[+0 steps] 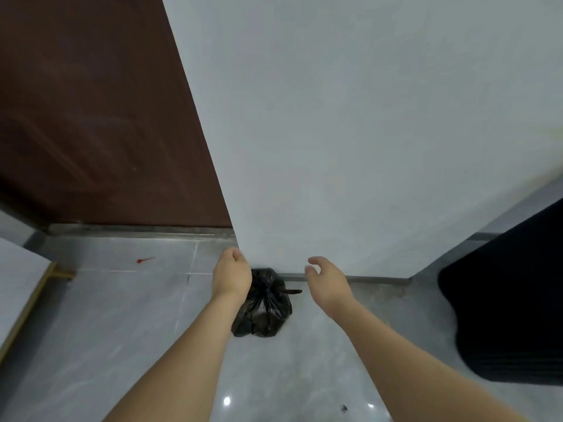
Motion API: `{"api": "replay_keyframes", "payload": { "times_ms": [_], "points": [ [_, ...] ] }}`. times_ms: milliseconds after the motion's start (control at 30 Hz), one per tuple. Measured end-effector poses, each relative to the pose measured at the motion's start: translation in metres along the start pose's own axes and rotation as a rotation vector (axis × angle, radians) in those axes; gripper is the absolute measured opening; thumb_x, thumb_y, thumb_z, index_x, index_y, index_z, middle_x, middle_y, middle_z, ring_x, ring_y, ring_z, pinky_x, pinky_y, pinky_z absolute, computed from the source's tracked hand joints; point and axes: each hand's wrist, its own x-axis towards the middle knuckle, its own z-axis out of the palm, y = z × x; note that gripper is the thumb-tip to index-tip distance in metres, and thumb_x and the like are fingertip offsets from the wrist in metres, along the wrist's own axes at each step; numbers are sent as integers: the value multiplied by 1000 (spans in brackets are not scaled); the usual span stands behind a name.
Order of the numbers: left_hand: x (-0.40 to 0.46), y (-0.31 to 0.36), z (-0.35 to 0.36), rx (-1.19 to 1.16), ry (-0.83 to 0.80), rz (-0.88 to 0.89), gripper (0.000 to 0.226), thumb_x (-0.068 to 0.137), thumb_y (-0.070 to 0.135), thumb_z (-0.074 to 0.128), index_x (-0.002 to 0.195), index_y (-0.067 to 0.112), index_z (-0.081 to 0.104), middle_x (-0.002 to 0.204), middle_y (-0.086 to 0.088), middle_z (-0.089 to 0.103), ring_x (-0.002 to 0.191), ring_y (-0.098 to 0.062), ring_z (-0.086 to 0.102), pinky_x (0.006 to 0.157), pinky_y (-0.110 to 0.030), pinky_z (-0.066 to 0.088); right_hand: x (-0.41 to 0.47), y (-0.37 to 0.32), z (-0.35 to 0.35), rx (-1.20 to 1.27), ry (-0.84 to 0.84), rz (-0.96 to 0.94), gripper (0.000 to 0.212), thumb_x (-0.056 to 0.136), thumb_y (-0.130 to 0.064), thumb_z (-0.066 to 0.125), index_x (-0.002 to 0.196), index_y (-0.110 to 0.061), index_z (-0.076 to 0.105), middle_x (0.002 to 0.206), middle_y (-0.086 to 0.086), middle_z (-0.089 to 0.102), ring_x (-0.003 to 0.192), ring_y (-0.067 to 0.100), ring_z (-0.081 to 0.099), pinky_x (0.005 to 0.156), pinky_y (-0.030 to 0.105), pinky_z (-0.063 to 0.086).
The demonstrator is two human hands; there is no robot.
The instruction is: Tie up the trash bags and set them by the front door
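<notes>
A small black trash bag [264, 306] with a knotted top sits on the grey tiled floor against the foot of a white wall, just right of the dark brown door [91, 117]. My left hand [231, 274] hovers above the bag's left side with fingers curled in and nothing visibly in them. My right hand [327, 280] is to the right of the bag, fingers apart and empty. Neither hand touches the bag. My left forearm hides the bag's left edge.
The white wall [365, 132] fills the middle and right. A large black object [511, 306] stands on the floor at the right. A pale board with a wooden edge [21, 300] lies at the left. A small red mark [144, 259] is on the floor near the door sill.
</notes>
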Motion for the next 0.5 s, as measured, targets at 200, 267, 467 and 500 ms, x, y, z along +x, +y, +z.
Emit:
{"api": "replay_keyframes", "payload": {
  "times_ms": [200, 267, 467, 500],
  "points": [
    [-124, 216, -147, -41, 67, 153, 26, 96, 12, 28, 89, 3, 52, 85, -2, 50, 80, -30, 51, 59, -34, 37, -149, -178, -162, -243, 38, -216, 45, 102, -26, 37, 143, -7, 40, 149, 8, 41, 136, 23, 39, 112, 31, 28],
    [-167, 274, -197, -2, 74, 248, 31, 100, 20, 28, 102, 7, 56, 96, -3, 58, 95, -28, 55, 69, -31, 36, -198, -228, -210, -352, 56, -293, 48, 103, -27, 33, 145, -3, 35, 153, 12, 34, 142, 24, 29, 116, 30, 19],
    [-252, 360, -303, 456, 260, 667, 43, 103, 21, 30, 141, 1, 37, 145, -15, 43, 135, -30, 37, 113, -43, 22, -294, -317, -298, -609, 234, -500, 55, 104, -31, 28, 149, -2, 22, 158, 15, 21, 147, 27, 16, 119, 36, 10],
    [-256, 364, -311, 572, 265, 725, 46, 103, 22, 30, 144, 1, 32, 149, -15, 38, 138, -29, 32, 115, -45, 19, -302, -323, -305, -629, 259, -519, 54, 103, -31, 28, 149, -2, 23, 158, 15, 22, 146, 28, 16, 119, 37, 11]
  ]
}}
